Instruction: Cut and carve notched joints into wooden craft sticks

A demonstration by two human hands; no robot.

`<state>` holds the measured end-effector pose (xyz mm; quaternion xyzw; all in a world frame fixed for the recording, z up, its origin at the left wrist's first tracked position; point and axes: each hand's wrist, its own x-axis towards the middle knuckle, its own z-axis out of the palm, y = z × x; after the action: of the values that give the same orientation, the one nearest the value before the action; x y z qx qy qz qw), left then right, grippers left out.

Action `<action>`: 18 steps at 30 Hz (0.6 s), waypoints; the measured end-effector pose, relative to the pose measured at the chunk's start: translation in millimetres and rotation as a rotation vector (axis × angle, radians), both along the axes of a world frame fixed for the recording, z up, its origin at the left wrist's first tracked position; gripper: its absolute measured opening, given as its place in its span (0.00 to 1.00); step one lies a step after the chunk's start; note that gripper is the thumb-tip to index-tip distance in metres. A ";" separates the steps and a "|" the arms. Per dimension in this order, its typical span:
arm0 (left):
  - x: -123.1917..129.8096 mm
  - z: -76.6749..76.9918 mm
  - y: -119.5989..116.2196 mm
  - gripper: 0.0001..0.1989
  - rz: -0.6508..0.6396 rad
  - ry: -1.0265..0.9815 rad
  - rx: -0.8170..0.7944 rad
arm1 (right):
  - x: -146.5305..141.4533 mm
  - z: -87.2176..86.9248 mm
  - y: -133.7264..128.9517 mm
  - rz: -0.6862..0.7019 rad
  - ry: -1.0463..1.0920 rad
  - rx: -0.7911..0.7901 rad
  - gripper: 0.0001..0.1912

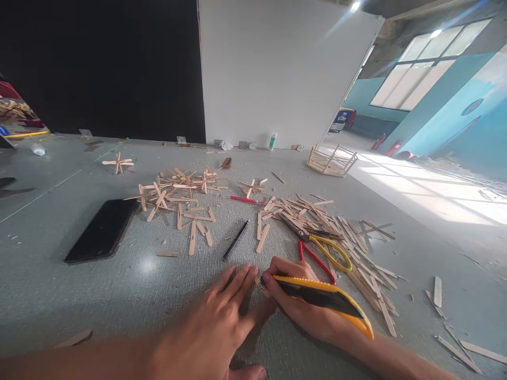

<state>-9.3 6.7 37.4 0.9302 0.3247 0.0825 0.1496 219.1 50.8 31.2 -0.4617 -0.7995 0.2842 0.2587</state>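
Observation:
My right hand point(295, 295) is closed around a yellow and black utility knife point(325, 295), its front end angled down to the table. Just left of it, my left hand point(227, 311) lies with fingers stretched and spread on the tabletop. Between its fingertips and the knife sits a short piece of craft stick point(260, 286), partly covered by the fingers; the blade is hidden. Beyond the right hand lie pliers point(325, 250) with one red and one yellow handle, against a pile of craft sticks point(348, 237). A black pen point(236, 240) rests ahead of the left hand.
A black phone point(102, 230) lies at left. Crossed-stick pieces point(158, 198) and cut sticks are scattered across the middle. A hexagonal stick frame point(331, 161) and a small green-white tube point(273, 141) stand by the upright panel point(277, 68). Loose sticks point(455, 345) lie at right.

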 end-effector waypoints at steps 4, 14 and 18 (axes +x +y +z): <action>-0.8 -0.6 0.9 0.41 -0.012 0.004 0.006 | 0.8 -4.1 -1.9 0.011 0.006 0.006 0.19; 2.1 -3.0 0.9 0.43 -0.039 0.045 0.046 | 1.2 -4.6 -6.3 0.028 -0.047 0.053 0.19; 4.4 -2.4 0.0 0.42 -0.051 0.097 0.091 | 2.5 -3.0 -6.6 0.025 -0.038 0.067 0.19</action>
<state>-4.9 6.7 35.0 0.9470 0.3036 0.0483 0.0933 221.7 44.2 28.2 -0.4482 -0.8190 0.2517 0.2550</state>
